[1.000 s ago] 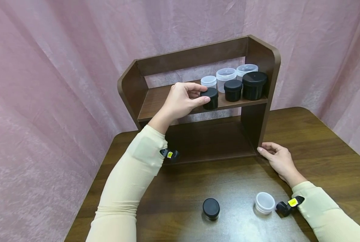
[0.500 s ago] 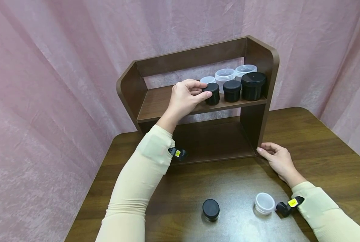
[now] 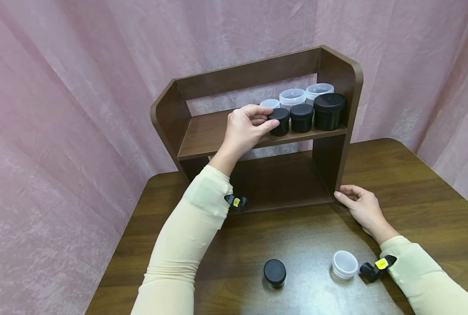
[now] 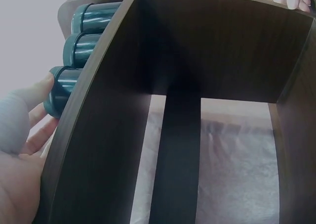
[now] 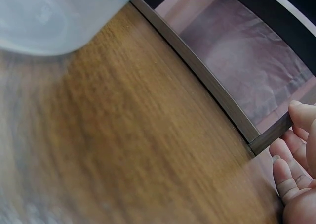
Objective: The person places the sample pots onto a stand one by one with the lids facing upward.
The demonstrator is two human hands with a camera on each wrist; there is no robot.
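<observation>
On shelf | left hand pinches black jar | right hand steadies base

Pink curtain behind table

Bench: dark wood; a brown shelf, a small black jar and a small clear jar are carried.
Upper board: three black jars in front, three clear jars behind.
</observation>
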